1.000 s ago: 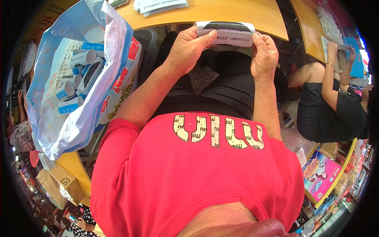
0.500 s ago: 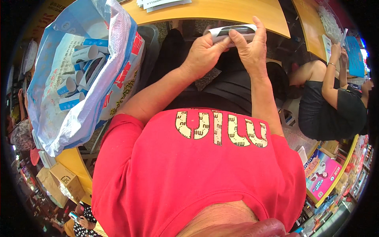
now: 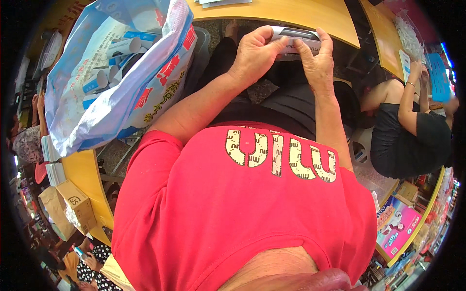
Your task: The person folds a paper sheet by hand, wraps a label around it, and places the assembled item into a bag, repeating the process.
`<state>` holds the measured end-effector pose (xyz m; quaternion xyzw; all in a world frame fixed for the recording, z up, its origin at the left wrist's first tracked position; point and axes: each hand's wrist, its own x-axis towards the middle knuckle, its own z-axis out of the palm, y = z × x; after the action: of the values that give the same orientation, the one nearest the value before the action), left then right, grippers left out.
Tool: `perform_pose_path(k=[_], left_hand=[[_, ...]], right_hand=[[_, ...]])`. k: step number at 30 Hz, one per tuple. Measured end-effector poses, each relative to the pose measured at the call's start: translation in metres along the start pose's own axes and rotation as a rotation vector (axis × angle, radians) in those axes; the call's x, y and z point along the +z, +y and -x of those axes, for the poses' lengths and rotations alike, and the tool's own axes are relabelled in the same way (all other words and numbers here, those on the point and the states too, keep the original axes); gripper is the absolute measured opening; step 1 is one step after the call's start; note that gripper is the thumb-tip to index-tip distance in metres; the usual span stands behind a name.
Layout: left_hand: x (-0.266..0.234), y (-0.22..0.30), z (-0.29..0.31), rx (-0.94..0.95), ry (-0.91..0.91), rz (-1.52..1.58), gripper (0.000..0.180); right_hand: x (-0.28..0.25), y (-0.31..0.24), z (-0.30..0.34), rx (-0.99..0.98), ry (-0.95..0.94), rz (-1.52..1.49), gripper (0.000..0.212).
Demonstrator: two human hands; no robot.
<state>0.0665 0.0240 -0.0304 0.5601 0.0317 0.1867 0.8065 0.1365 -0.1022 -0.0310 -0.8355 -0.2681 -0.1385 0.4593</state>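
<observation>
Under the table (image 3: 272, 17) edge, over the lap: left hand (image 3: 252, 53) and right hand (image 3: 318, 63) both closed on a flat white box (image 3: 297, 40), held level. Looks mid-handling; box not set down or bagged. Sack (image 3: 111, 82) of similar boxes left, apart.

small flat pack (image 3: 297, 39): middle and lower part hidden behind left hand (image 3: 255, 53) and right hand (image 3: 316, 63), print too blurred to tell | papers (image 3: 221, 3) above hands: cut off by top edge | surface (image 3: 272, 14) beyond hands: far side out of frame
</observation>
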Motion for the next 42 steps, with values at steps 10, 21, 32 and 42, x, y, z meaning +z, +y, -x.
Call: perform_pose_path(k=[10, 21, 32, 42], left_hand=[[-0.003, 0.064, 0.045, 0.052, -0.052, -0.112, 0.023], [-0.075, 0.247, 0.097, 0.789, 0.636, -1.393, 0.029], [-0.032, 0.114, -0.024, 0.393, -0.139, -1.318, 0.023], [-0.112, 0.027, -0.155, 0.131, -0.244, -1.906, 0.044]], right_hand=[[-0.037, -0.04, 0.015, 0.329, -0.043, -1.083, 0.023], [-0.045, -0.018, 0.025, 0.402, -0.344, -1.29, 0.019], [0.042, 0.06, 0.081, 0.829, -0.739, -0.782, 0.012], [0.034, 0.066, 0.073, 1.014, -0.785, -1.106, 0.015]])
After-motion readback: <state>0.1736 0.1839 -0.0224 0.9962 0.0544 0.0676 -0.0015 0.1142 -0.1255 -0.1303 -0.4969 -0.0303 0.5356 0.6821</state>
